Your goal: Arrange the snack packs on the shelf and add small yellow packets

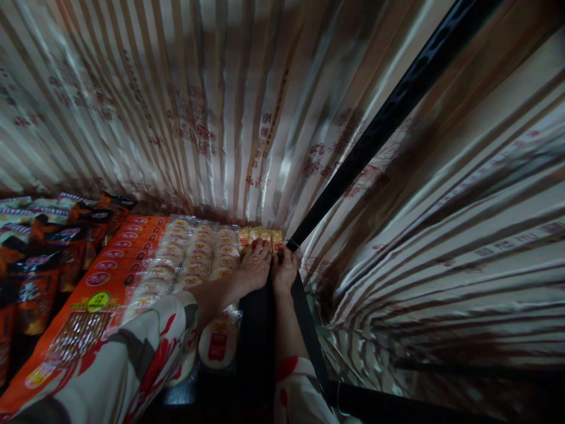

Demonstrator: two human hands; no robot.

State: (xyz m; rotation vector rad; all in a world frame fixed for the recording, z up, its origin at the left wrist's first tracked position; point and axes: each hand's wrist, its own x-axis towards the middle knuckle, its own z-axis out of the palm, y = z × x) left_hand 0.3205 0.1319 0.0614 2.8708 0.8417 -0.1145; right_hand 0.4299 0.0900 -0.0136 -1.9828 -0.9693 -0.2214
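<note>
At the back of the dark shelf [256,330] stands a short row of small yellow packets [242,237], pressed close together. My left hand [256,265] reaches across to them, its bent fingers gripping the front of the row. Beside it, my right hand [285,270] is curled at the row's right end, close to a black post [326,203]; its fingertips partly cover the last packet. Directly left of the packets run rows of clear-wrapped round pale cakes [225,247]. My left forearm hides part of these rows. The print on the packets is too small to read.
Orange long packs [101,265] overlap in a row farther left, and dark orange bags [37,288] stand beyond them. Pleated printed plastic sheeting [220,106] hangs behind the shelf and on the right. A black frame bar [388,400] crosses the lower right.
</note>
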